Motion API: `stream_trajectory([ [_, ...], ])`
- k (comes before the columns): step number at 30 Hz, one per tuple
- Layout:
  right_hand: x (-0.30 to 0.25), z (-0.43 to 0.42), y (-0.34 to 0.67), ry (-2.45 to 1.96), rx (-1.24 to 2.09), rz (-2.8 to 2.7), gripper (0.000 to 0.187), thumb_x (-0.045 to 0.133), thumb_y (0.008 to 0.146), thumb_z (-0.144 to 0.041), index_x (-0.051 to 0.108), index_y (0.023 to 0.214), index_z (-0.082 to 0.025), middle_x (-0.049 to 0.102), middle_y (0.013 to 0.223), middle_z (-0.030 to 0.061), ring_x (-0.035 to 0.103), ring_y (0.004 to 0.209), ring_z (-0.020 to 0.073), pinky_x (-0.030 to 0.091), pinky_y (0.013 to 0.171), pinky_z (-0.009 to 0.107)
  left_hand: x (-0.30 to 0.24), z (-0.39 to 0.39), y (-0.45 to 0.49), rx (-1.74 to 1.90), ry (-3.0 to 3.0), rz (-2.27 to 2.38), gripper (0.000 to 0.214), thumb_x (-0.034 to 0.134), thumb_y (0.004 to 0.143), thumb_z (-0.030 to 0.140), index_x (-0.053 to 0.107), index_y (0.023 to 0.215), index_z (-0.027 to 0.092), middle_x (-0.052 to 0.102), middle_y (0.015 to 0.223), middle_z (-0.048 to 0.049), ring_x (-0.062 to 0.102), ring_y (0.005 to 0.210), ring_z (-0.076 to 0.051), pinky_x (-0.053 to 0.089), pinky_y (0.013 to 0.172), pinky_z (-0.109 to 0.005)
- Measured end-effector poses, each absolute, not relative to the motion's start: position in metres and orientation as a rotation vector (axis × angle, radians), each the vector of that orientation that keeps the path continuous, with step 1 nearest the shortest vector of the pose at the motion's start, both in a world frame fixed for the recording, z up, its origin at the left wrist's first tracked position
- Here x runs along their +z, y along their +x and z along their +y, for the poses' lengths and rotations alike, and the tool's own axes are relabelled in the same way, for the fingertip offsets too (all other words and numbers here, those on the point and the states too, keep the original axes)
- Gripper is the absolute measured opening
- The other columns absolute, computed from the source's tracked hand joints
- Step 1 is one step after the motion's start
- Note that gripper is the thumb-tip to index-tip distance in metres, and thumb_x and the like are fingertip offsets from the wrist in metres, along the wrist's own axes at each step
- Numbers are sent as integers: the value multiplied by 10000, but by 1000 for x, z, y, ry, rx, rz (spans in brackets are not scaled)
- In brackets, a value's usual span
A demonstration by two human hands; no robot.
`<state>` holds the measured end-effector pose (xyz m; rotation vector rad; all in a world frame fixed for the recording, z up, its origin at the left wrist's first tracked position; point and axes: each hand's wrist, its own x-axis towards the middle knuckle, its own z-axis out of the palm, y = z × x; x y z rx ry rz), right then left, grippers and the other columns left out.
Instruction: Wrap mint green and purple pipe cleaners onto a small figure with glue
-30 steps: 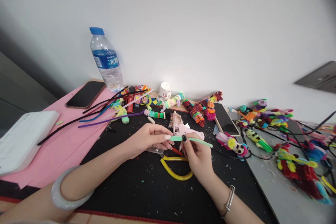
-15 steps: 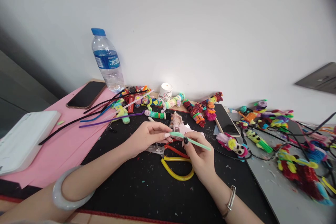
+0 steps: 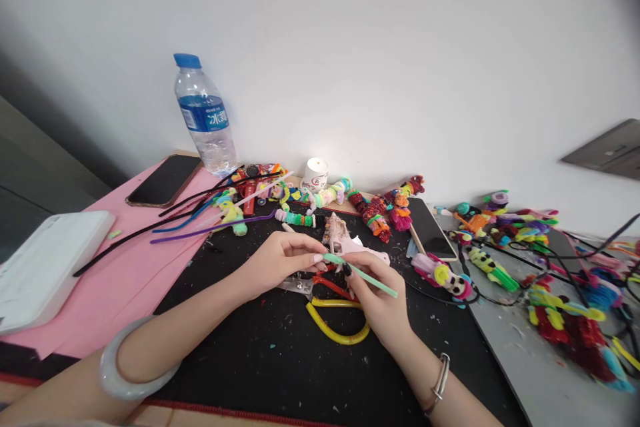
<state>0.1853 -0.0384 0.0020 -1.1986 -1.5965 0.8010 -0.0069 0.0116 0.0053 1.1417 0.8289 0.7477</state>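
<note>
Over a black mat, both hands hold one mint-green pipe cleaner. My left hand pinches its left end between thumb and fingers. My right hand grips it a little further along, and the free end slants down to the right. Just behind the hands lies a pink glue gun. Under them lie red-handled scissors and a curved yellow pipe cleaner.
A water bottle, a phone on pink paper, a white box at left, a small candle, long loose pipe cleaners and several coloured pipe-cleaner figures lie along the wall. A tablet and cables lie at right.
The green pipe cleaner's free end has tilted downward to the right, and my right hand has shifted slightly along it. My left hand keeps its pinch.
</note>
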Motion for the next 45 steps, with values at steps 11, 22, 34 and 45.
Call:
stream_trajectory([
  [11,4,-38,181,-1036,671,-1742,233,558,769,-78,684,922,-200,706,854,58,663,764,184,546,659,294,7,5,0,898,770,864,195,735,694,220,679,862,138,715,792,-39,677,730,-137,544,729,-248],
  [22,4,-37,179,-965,583,-1840,309,537,812,-89,694,1032,-238,714,953,66,670,861,185,565,742,302,3,-1,3,909,716,752,286,733,698,164,681,979,145,715,932,-64,660,840,-144,522,803,-262],
  [34,5,-37,181,-1028,741,-1702,332,570,804,-93,693,1035,-297,724,972,18,676,882,183,567,754,295,5,1,4,985,731,773,242,747,681,161,684,914,169,699,803,-8,658,732,-107,549,717,-220],
  [45,1,-38,180,-1062,482,-1800,289,552,805,-64,706,1005,-206,729,876,56,678,791,167,555,709,260,8,0,5,1062,700,791,174,710,721,156,662,888,158,654,826,-2,629,774,-102,554,737,-232],
])
